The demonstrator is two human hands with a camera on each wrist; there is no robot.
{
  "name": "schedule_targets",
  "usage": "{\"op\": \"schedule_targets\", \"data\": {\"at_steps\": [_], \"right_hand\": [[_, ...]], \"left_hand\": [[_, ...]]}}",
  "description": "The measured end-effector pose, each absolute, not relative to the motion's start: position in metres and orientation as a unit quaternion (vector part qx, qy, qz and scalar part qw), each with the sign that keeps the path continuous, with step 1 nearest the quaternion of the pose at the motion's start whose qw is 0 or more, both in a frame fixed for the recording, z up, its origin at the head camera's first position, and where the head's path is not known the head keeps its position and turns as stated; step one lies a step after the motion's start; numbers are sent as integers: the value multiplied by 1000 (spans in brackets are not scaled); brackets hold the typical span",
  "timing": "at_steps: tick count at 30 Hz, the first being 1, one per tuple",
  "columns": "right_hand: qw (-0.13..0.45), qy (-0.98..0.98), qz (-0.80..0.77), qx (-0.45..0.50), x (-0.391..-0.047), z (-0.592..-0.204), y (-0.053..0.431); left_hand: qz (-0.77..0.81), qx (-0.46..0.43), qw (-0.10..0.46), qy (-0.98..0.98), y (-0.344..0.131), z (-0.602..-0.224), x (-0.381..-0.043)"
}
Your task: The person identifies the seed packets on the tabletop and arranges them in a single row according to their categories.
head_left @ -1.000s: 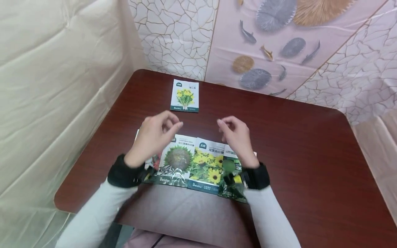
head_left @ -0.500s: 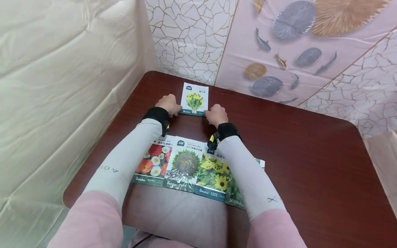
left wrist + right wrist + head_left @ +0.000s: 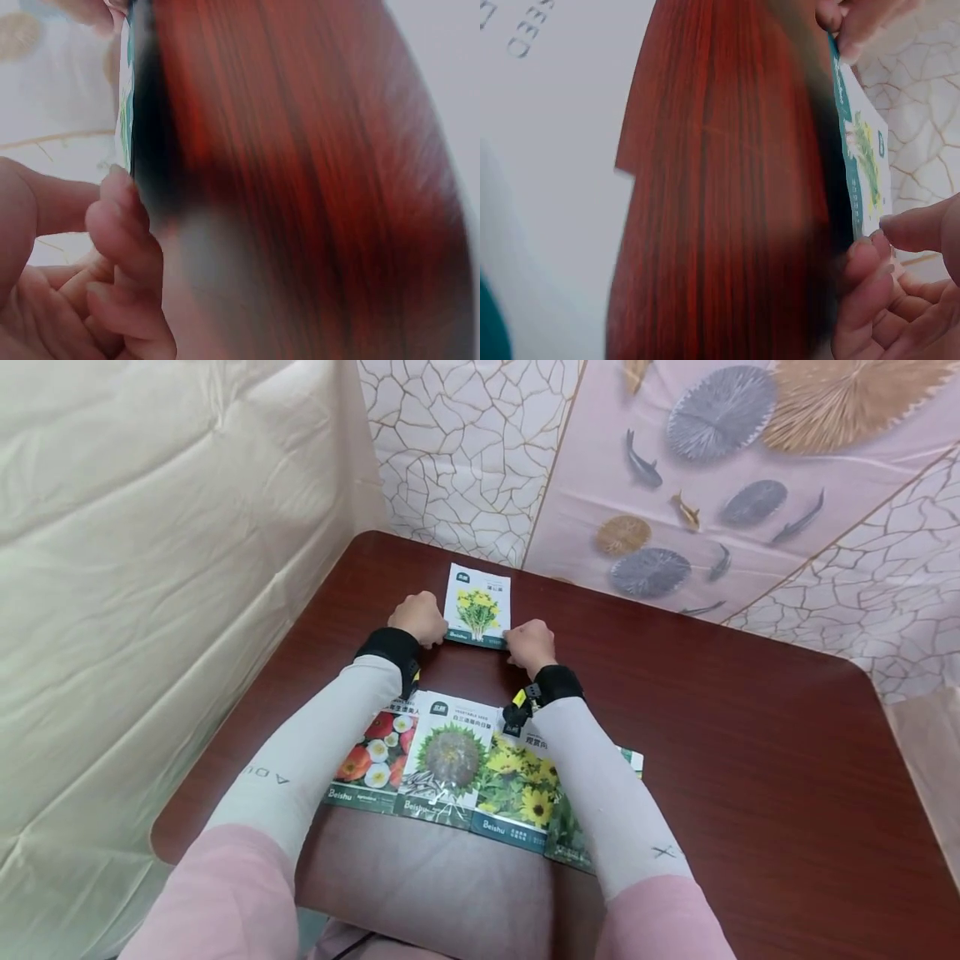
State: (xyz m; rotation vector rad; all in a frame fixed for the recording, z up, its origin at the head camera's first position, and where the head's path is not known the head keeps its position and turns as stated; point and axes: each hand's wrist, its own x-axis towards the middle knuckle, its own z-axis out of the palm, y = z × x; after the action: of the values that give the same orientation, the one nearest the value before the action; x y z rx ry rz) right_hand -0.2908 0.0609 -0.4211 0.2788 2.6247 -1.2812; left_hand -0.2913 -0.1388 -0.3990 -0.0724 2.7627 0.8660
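A white seed packet (image 3: 477, 603) with yellow flowers and a green lower band is near the back of the table. My left hand (image 3: 420, 618) pinches its near left corner and my right hand (image 3: 531, 645) its near right corner. The right wrist view shows my right thumb on the printed face of the packet (image 3: 865, 154), with fingers beneath. Seen from the left wrist, the packet (image 3: 126, 105) appears almost edge-on, its near edge tilted off the table with dark shadow under it.
Nearer me lies a side-by-side row: a red-and-white flower packet (image 3: 378, 752), a sunflower-head packet (image 3: 450, 760), a yellow-flower packet (image 3: 517, 785) and a green packet (image 3: 570, 835) mostly under my right sleeve. The dark red table (image 3: 750, 760) meets patterned walls behind.
Both hands have moved forward from above the near row to the yellow-flower packet at the back and taken hold of its near corners. The head view has shifted slightly.
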Motion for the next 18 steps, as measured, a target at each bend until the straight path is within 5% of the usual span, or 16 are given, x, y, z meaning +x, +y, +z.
{"op": "schedule_targets", "data": {"at_steps": [12, 18], "right_hand": [[18, 862, -506, 28, -223, -386, 108], [-91, 850, -513, -83, -193, -446, 165]], "left_hand": [[379, 41, 17, 924, -122, -373, -220], [424, 107, -60, 897, -112, -346, -159]]}}
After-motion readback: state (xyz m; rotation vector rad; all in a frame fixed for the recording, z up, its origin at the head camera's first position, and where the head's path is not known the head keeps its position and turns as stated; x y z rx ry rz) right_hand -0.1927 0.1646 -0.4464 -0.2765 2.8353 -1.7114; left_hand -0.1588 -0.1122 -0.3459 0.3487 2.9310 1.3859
